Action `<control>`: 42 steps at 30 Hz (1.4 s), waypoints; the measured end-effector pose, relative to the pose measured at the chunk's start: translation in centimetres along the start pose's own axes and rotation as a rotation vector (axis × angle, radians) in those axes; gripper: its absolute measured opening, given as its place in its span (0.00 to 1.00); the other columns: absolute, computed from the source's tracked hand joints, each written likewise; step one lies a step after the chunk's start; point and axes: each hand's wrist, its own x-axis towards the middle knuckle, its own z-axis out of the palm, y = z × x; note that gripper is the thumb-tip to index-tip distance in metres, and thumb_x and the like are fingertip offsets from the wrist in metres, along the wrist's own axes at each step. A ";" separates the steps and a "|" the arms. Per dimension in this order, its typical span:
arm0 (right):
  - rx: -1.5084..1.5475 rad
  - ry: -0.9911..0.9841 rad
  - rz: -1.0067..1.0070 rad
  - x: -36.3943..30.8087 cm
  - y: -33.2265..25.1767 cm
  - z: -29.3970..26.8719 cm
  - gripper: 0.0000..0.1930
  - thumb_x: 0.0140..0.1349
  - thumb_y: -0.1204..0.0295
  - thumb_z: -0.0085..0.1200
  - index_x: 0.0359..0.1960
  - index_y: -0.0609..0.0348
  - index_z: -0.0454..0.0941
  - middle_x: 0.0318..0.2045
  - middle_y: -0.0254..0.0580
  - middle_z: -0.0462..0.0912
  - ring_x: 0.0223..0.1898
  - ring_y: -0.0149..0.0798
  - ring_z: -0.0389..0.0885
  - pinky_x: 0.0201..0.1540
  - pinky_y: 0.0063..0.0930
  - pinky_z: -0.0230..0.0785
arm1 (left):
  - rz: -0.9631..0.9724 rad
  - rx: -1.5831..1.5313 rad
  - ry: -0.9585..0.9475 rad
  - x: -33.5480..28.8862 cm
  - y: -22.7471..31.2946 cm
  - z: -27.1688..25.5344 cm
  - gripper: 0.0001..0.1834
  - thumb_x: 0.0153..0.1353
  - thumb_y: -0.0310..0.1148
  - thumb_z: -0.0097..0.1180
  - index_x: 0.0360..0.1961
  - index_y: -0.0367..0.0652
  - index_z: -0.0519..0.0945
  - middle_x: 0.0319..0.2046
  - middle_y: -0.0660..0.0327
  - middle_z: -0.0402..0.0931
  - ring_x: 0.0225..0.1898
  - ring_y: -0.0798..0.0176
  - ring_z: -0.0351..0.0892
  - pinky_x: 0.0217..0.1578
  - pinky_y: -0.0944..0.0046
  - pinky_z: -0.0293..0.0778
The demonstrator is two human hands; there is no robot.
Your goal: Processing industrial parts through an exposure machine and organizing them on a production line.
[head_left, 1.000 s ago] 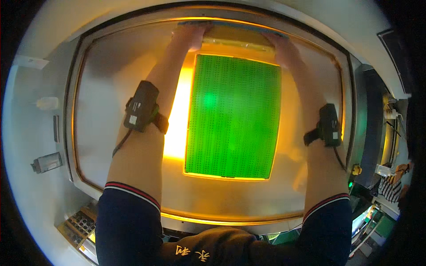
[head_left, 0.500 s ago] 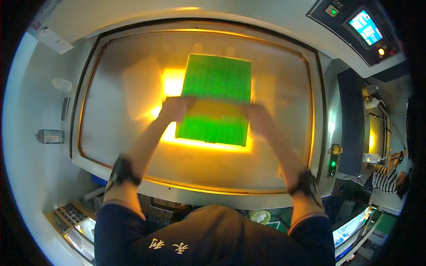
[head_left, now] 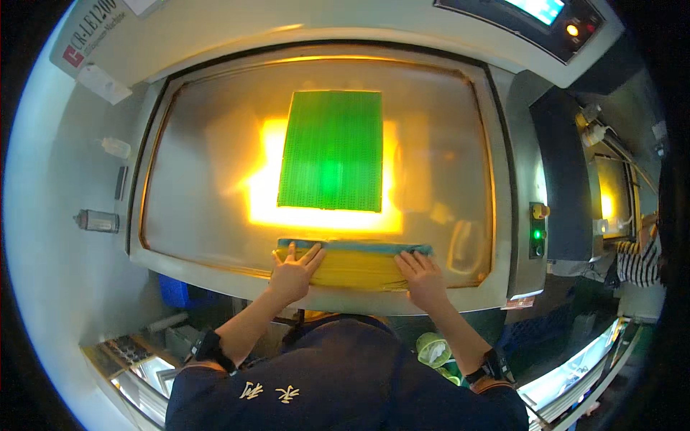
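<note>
A long yellow strip (head_left: pixel 352 271) with a teal far edge, perhaps cloth, lies along the near part of a glowing, metal-framed table (head_left: pixel 194 169). I cannot make out exactly what it is. My left hand (head_left: pixel 292 276) rests on its left part, fingers spread toward the teal edge. On its right end, my right hand (head_left: pixel 425 279) lies palm down with fingers stretched out. Both thumbs are hard to make out. Beyond the strip, apart from it, a green rectangular panel (head_left: pixel 332 151) with a fine pattern lies flat in bright yellow light.
A raised frame (head_left: pixel 494 179) borders the table. A small button box (head_left: pixel 537 231) with a green light sits right, and a screen panel (head_left: pixel 543 18) upper right. On the left ledge stand a clear container (head_left: pixel 98 221) and a bottle (head_left: pixel 115 147). Striped clothing of another person (head_left: pixel 638 264) shows at far right.
Both hands and the yellow strip have come from over the green panel toward me, to the near edge. The whole panel is now uncovered. The view has shifted slightly.
</note>
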 end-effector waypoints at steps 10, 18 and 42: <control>-0.216 0.285 0.064 31.3 20.0 -4.2 0.33 0.57 0.79 0.49 0.67 0.47 0.64 0.67 0.42 0.66 0.66 0.49 0.66 0.67 0.45 0.59 | -0.017 0.063 0.347 32.9 -11.8 -14.1 0.41 0.54 0.25 0.54 0.70 0.65 0.60 0.70 0.73 0.59 0.65 0.43 0.64 0.53 0.29 0.71; -0.170 0.217 0.134 46.9 27.4 -12.7 0.35 0.57 0.81 0.49 0.68 0.41 0.62 0.61 0.49 0.73 0.59 0.52 0.73 0.61 0.41 0.69 | 0.018 -0.015 0.422 50.8 -19.2 -21.8 0.37 0.55 0.25 0.55 0.68 0.61 0.64 0.60 0.57 0.72 0.60 0.45 0.72 0.55 0.39 0.72; 0.323 -0.070 -0.214 0.8 4.3 1.8 0.37 0.57 0.51 0.61 0.66 0.49 0.66 0.66 0.39 0.68 0.64 0.47 0.69 0.64 0.43 0.63 | 0.265 -0.160 -0.020 2.3 -4.9 -1.9 0.39 0.48 0.24 0.53 0.67 0.54 0.67 0.65 0.58 0.68 0.62 0.50 0.71 0.58 0.51 0.70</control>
